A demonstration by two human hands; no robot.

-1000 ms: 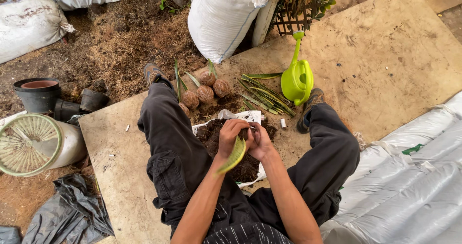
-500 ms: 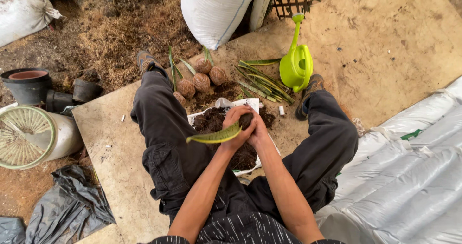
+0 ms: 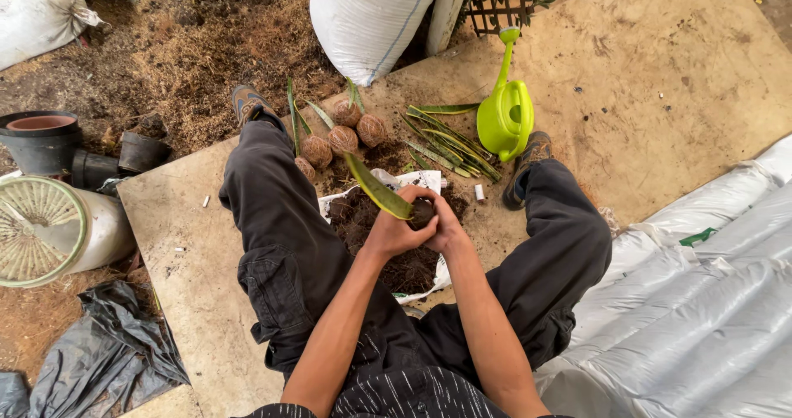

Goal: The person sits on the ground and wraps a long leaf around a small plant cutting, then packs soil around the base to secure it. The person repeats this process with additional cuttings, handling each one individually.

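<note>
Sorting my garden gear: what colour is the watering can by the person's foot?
Bright lime green; the watering can shows best in the head view.

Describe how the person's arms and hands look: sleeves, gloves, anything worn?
Both forearms are bare, with no sleeves reaching them. The left hand and right hand are bare: no gloves, and no rings, watch or bands visible.

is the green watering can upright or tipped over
Upright: the green watering can stands on its base on the board, spout pointing up and away.
</note>
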